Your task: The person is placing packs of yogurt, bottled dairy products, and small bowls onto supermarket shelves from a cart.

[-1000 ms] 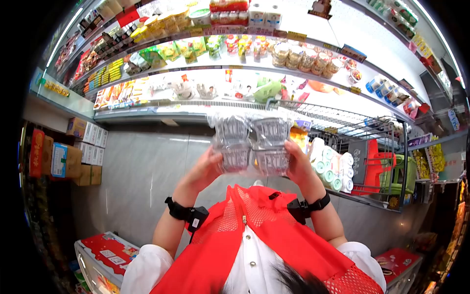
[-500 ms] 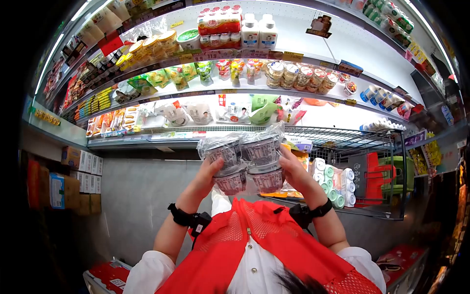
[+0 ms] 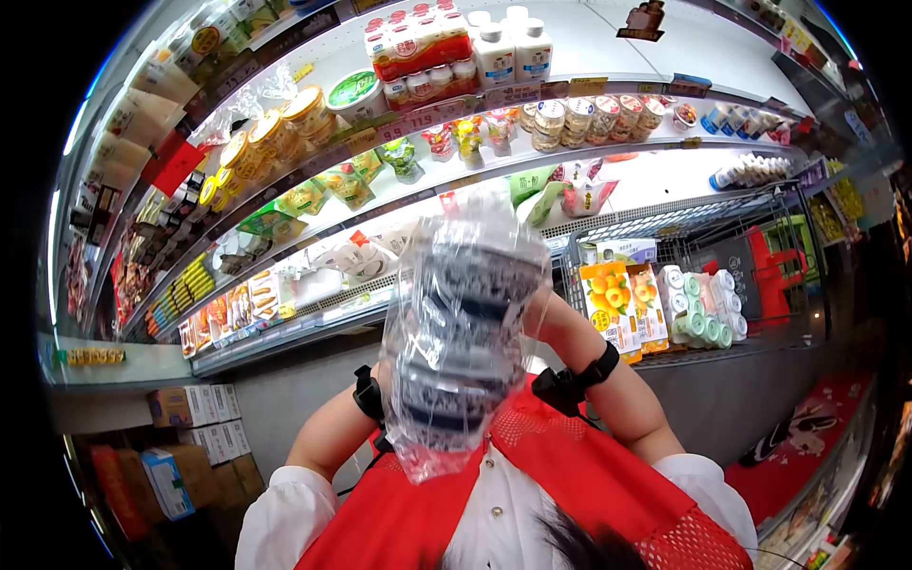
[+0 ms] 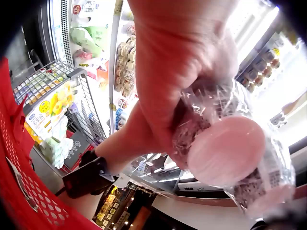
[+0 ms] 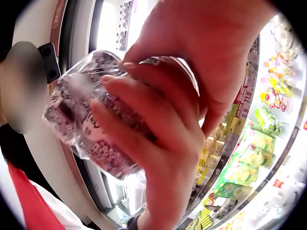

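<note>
A pack of cups [image 3: 456,332] in clear plastic wrap, with dark print on the cups' sides, is tilted up close to the head camera. The pinkish round end of one cup [image 4: 228,151] faces the left wrist camera. Both hands hold the pack. My right hand [image 3: 541,309] grips its right side, its fingers partly behind the wrap. From below in the right wrist view, my left hand [image 5: 153,129] lays its fingers across the printed side. The pack mostly hides the left hand in the head view.
Lit refrigerated shelves [image 3: 446,114] run across the front, carrying pouches, tubs and white bottles [image 3: 513,52]. A wire shopping cart [image 3: 684,237] at the right holds orange fruit-print packs [image 3: 617,304] and white and green rolls [image 3: 703,309]. Cardboard boxes [image 3: 204,418] are stacked at the lower left.
The pack has come up closer to the head camera and turned from level to steeply tilted. The left hand has gone behind it. The head view has rotated, and the cart appears higher.
</note>
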Action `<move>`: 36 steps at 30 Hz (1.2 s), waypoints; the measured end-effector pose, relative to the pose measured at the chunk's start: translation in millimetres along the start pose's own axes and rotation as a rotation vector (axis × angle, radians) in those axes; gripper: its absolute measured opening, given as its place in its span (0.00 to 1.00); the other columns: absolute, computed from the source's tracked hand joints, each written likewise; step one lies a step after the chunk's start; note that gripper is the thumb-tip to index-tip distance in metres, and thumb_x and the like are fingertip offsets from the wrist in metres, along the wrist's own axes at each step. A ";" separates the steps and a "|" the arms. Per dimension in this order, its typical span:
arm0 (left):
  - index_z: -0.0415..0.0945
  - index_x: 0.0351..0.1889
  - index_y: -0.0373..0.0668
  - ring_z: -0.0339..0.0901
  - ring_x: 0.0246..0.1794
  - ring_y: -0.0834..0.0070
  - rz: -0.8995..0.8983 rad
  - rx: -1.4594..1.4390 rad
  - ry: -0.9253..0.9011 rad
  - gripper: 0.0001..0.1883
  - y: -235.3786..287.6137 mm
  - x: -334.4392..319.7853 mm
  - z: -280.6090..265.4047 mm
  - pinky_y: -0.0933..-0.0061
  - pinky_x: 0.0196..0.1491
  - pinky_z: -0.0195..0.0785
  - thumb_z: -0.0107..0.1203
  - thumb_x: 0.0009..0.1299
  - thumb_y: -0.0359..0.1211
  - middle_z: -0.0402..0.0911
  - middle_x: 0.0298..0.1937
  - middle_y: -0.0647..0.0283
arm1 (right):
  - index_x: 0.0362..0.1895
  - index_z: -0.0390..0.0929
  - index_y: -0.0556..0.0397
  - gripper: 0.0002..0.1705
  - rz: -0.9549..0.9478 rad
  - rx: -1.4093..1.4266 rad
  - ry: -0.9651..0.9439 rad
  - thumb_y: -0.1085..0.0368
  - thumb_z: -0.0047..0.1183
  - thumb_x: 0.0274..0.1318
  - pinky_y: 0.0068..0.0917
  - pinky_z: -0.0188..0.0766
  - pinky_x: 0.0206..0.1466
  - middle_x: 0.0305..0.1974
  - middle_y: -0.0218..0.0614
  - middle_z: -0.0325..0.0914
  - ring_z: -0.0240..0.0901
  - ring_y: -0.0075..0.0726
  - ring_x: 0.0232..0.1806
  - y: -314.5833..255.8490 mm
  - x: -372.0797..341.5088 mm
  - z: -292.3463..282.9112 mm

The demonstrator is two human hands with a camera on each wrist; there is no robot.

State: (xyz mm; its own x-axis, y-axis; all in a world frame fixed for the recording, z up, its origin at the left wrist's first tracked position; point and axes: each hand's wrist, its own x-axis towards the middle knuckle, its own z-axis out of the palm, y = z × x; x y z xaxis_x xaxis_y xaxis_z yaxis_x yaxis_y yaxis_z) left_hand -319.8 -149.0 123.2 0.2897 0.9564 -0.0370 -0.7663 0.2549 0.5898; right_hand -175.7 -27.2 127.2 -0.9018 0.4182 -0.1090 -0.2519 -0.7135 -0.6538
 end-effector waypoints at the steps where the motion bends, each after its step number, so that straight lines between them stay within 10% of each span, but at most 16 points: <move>1: 0.60 0.60 0.41 0.66 0.57 0.66 -0.019 0.053 -0.008 0.31 6.9 1.4 -3.6 0.63 0.56 0.63 0.57 0.61 0.42 0.67 0.59 0.58 | 0.59 0.56 0.56 0.37 -0.225 -0.363 -0.064 0.58 0.57 0.46 0.25 0.71 0.46 0.48 0.34 0.69 0.70 0.27 0.46 -0.3 -0.5 5.5; 3: 0.60 0.60 0.41 0.66 0.57 0.67 -0.052 0.195 -0.016 0.31 21.6 6.4 -8.2 0.63 0.56 0.64 0.58 0.61 0.40 0.67 0.58 0.58 | 0.57 0.58 0.58 0.33 -0.136 0.231 0.058 0.58 0.54 0.49 0.28 0.70 0.48 0.47 0.35 0.70 0.70 0.30 0.47 -8.6 1.6 13.6; 6: 0.61 0.59 0.43 0.64 0.57 0.69 0.138 1.145 -0.055 0.29 46.0 21.6 -26.4 0.68 0.62 0.54 0.58 0.60 0.34 0.68 0.56 0.62 | 0.54 0.59 0.57 0.28 -0.284 0.139 0.235 0.61 0.53 0.50 0.30 0.71 0.49 0.44 0.36 0.71 0.71 0.32 0.45 -19.7 7.2 0.0; 7: 0.60 0.59 0.43 0.65 0.56 0.69 -0.168 0.869 0.225 0.28 53.2 21.9 -27.2 0.67 0.62 0.55 0.57 0.61 0.34 0.69 0.56 0.63 | 0.53 0.59 0.57 0.28 -0.322 0.093 0.312 0.62 0.55 0.49 0.29 0.71 0.48 0.43 0.36 0.71 0.71 0.31 0.44 -27.0 5.2 -1.9; 9: 0.57 0.61 0.42 0.65 0.56 0.68 0.019 0.639 0.210 0.30 62.3 35.0 -35.3 0.64 0.62 0.55 0.58 0.60 0.31 0.69 0.55 0.61 | 0.51 0.60 0.57 0.29 -0.380 -0.055 0.430 0.65 0.58 0.45 0.28 0.71 0.46 0.42 0.36 0.70 0.71 0.29 0.43 -39.7 2.7 -12.5; 11: 0.53 0.63 0.41 0.64 0.58 0.69 -0.090 0.053 0.185 0.27 88.5 45.3 -18.3 0.59 0.61 0.54 0.38 0.71 0.46 0.67 0.57 0.57 | 0.49 0.60 0.56 0.30 -0.430 -0.201 0.547 0.67 0.61 0.42 0.27 0.71 0.45 0.41 0.36 0.70 0.70 0.27 0.42 -49.5 3.3 -19.4; 13: 0.54 0.62 0.40 0.62 0.59 0.71 -0.018 0.496 0.346 0.30 86.0 62.5 -18.7 0.61 0.62 0.52 0.27 0.72 0.51 0.66 0.58 0.56 | 0.45 0.61 0.56 0.32 -0.437 -0.461 0.642 0.70 0.66 0.36 0.26 0.70 0.43 0.40 0.37 0.70 0.69 0.25 0.41 -55.8 3.1 -24.4; 18: 0.54 0.59 0.32 0.63 0.58 0.71 0.122 1.049 0.298 0.39 73.4 124.2 -46.0 0.68 0.61 0.53 0.65 0.52 0.32 0.65 0.58 0.56 | 0.42 0.63 0.54 0.36 -0.573 -0.949 0.785 0.64 0.71 0.24 0.31 0.62 0.51 0.42 0.41 0.66 0.64 0.39 0.47 -66.1 17.3 -58.4; 22: 0.37 0.66 0.36 0.67 0.56 0.64 0.394 1.220 0.304 0.54 79.3 191.5 -41.1 0.68 0.58 0.59 0.67 0.48 0.29 0.66 0.55 0.48 | 0.41 0.62 0.52 0.37 -0.738 -1.116 0.792 0.68 0.70 0.23 0.33 0.60 0.54 0.45 0.43 0.64 0.63 0.43 0.50 -115.8 32.6 -91.8; 36: 0.51 0.60 0.34 0.64 0.56 0.55 0.687 1.648 0.411 0.46 104.8 490.8 -2.1 0.64 0.57 0.60 0.68 0.45 0.33 0.64 0.54 0.45 | 0.41 0.56 0.48 0.38 -1.091 -1.631 0.755 0.70 0.70 0.26 0.41 0.56 0.61 0.57 0.48 0.57 0.55 0.53 0.60 -366.9 91.8 -257.5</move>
State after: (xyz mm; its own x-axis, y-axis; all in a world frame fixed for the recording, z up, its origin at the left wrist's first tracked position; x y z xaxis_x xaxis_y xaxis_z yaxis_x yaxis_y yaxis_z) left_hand -259.2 347.4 165.1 -0.1332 0.8538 0.5032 0.6774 -0.2922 0.6751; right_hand -75.6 417.7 164.3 -0.2467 0.6188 0.7458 0.3876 0.7683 -0.5093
